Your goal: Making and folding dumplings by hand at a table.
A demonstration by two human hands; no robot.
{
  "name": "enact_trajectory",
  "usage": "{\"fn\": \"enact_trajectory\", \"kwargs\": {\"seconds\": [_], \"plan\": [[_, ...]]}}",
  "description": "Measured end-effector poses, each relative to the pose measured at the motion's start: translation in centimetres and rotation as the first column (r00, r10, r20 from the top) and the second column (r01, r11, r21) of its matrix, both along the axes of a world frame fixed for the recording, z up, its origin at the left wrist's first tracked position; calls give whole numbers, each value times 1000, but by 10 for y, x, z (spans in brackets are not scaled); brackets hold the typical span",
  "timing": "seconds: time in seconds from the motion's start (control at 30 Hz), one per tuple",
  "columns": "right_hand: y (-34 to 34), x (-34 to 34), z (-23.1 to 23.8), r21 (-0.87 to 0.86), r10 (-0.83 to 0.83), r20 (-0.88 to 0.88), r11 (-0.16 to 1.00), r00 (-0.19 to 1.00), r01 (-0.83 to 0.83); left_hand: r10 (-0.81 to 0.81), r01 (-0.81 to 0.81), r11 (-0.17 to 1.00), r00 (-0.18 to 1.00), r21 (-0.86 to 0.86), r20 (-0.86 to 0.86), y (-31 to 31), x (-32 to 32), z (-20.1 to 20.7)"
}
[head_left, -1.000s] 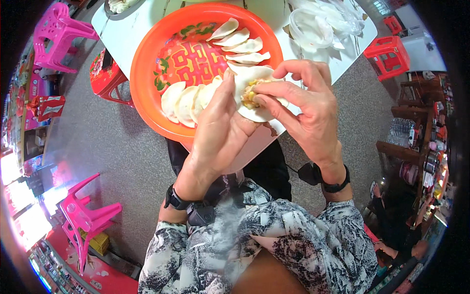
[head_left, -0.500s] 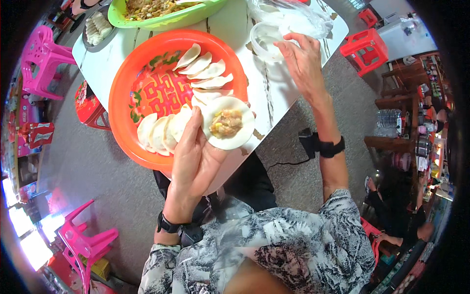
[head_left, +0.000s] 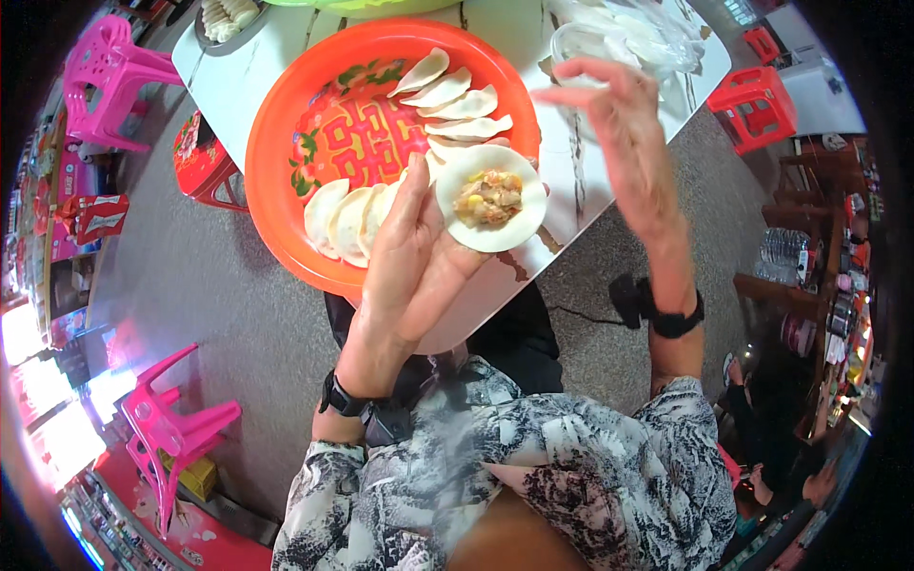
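Observation:
On the fingers of my left hand (head_left: 407, 262) rests a round white dumpling wrapper (head_left: 526, 221), flat and unfolded. A mound of chopped filling (head_left: 488, 198) lies in its middle. My right hand (head_left: 624, 128) hovers over the table, thumb and forefinger apart, slightly smeared by motion; I see nothing in it. Just beyond its fingers stands a clear round container (head_left: 569, 40), partly covered by the hand. Beneath and beyond my left hand is a large red tray (head_left: 271, 124), with folded dumplings (head_left: 466, 105) along its right side and front. My left hand hides some of them.
A plastic bag (head_left: 657, 38) lies behind the container. A green basin (head_left: 367, 8) and a dark plate (head_left: 233, 40) of dumplings sit at the table's far side. Pink chairs (head_left: 100, 81) stand left, red stools (head_left: 757, 109) right. A person sits at the lower right.
The whole view has shifted, so the table appears farther up and right. My right hand has drawn back from the container toward me. My left hand still holds the filled wrapper.

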State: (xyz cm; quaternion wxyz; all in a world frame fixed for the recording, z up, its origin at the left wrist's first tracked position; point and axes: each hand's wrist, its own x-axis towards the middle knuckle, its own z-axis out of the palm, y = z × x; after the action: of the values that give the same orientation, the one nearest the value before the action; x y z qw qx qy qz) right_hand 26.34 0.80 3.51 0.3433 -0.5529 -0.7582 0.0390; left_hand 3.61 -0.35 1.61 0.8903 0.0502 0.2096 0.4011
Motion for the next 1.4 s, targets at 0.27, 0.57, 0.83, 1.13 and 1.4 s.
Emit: {"fn": "enact_trajectory", "kwargs": {"seconds": [0.27,0.57,0.83,1.13,1.4], "plan": [[-29,-52,8,6,270,-1,963,963,-270,-159,156,987,977,38,144,-1,-2,4],[-36,-42,17,23,110,157,993,981,-115,-98,92,992,993,86,66,-7,-5,9],[-36,-44,18,41,117,194,991,974,-127,-80,71,995,986,70,144,-8,-13,4],[-36,-50,19,44,123,164,990,979,-132,-66,41,994,962,97,264,-6,-17,2],[-40,-47,21,44,122,132,991,984,-129,67,-75,994,993,81,101,-4,-16,4]]}}
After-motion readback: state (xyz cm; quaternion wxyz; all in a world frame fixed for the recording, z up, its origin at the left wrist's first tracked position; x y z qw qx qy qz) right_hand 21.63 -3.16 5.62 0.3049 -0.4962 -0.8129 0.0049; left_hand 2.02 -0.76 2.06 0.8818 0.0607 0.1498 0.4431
